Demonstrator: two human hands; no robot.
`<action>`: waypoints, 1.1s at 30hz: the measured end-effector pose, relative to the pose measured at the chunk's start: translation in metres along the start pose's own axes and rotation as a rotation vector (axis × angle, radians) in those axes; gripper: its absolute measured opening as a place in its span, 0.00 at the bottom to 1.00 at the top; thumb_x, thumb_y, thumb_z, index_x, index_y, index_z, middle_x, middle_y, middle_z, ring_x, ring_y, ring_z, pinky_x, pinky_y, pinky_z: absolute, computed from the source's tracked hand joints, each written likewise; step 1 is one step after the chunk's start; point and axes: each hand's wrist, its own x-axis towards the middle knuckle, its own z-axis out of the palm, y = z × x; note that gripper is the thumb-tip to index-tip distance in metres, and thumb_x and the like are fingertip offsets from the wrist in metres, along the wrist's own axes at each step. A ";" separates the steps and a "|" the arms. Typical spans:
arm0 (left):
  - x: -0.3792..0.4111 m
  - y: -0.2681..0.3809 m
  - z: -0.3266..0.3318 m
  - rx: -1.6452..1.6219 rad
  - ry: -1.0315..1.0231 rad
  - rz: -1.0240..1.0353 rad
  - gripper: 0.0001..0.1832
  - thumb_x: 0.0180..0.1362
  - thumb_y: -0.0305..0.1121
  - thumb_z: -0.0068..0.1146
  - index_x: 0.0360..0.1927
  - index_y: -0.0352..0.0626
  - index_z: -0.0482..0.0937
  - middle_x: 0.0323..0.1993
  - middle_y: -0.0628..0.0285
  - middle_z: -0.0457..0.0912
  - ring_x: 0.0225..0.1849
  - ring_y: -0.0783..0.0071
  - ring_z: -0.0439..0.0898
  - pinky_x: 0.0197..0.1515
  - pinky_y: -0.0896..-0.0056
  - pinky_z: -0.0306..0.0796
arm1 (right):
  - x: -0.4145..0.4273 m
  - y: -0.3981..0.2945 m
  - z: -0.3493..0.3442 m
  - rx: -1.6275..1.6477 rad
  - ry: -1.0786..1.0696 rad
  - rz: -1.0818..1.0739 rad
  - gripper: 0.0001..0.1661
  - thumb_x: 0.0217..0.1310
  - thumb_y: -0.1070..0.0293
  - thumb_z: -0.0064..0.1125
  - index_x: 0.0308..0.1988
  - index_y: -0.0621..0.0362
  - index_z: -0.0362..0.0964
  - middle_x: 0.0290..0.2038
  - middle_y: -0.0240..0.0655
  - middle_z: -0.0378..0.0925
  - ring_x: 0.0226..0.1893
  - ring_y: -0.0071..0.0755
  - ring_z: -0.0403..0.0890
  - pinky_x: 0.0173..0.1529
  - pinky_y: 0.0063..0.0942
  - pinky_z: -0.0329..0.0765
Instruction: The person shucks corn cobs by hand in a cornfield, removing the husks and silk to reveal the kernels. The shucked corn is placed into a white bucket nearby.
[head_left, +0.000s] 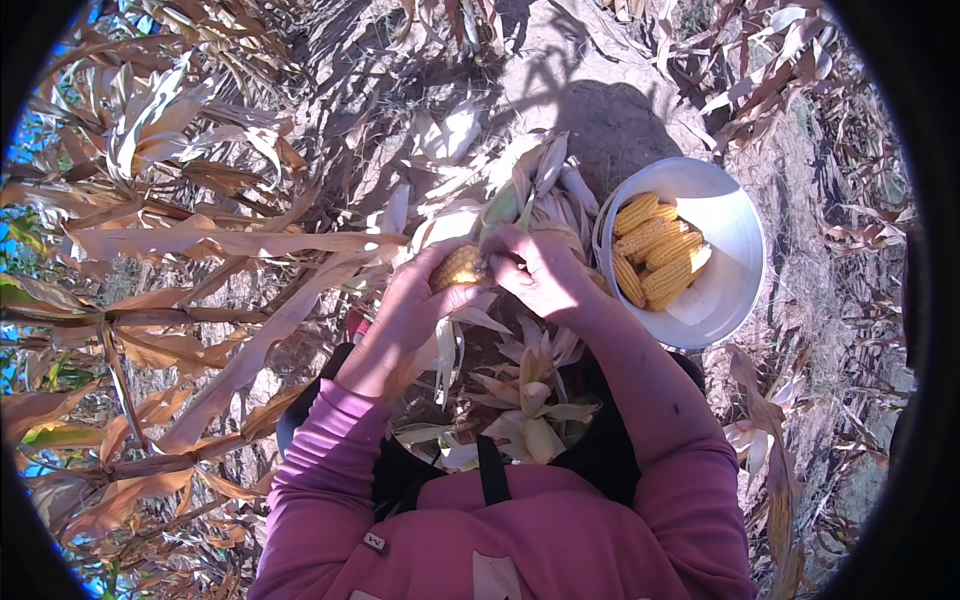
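A yellow ear of corn (456, 270), its kernels bare, rests in the grip of my left hand (412, 300). My right hand (551, 281) pinches at the right end of the same ear, where a dark bit shows between the fingers. What exactly those fingertips hold is partly hidden. Loose pale husks (529, 184) lie on the ground just beyond both hands. Below the hands, between my legs, is a heap of dry corn husks (534, 397).
To the right of my right hand stands a white bucket (724, 255) holding several husked ears of corn (664, 251). Dry cornstalks (187, 315) and long leaves crowd the left side, one reaching near my left hand. Bare soil (525, 82) with scattered husks lies ahead.
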 end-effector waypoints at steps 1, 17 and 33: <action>0.002 -0.002 -0.002 -0.076 -0.018 -0.006 0.32 0.51 0.38 0.67 0.57 0.38 0.69 0.46 0.60 0.78 0.47 0.75 0.76 0.51 0.72 0.70 | 0.001 -0.001 -0.001 0.047 -0.025 0.036 0.08 0.52 0.72 0.53 0.34 0.66 0.72 0.18 0.43 0.71 0.18 0.37 0.73 0.27 0.32 0.69; -0.003 0.013 0.002 0.271 0.003 0.036 0.30 0.52 0.40 0.66 0.56 0.40 0.70 0.45 0.60 0.77 0.46 0.75 0.76 0.49 0.71 0.71 | -0.001 0.005 0.008 0.166 0.012 0.076 0.09 0.54 0.71 0.57 0.34 0.65 0.72 0.21 0.34 0.73 0.23 0.23 0.73 0.30 0.25 0.70; -0.001 -0.001 -0.001 -0.090 -0.037 -0.032 0.29 0.52 0.32 0.66 0.57 0.38 0.69 0.46 0.61 0.79 0.47 0.76 0.76 0.51 0.73 0.70 | -0.001 -0.004 -0.006 -0.015 -0.030 0.060 0.09 0.53 0.69 0.60 0.34 0.63 0.77 0.23 0.39 0.78 0.25 0.31 0.80 0.33 0.27 0.75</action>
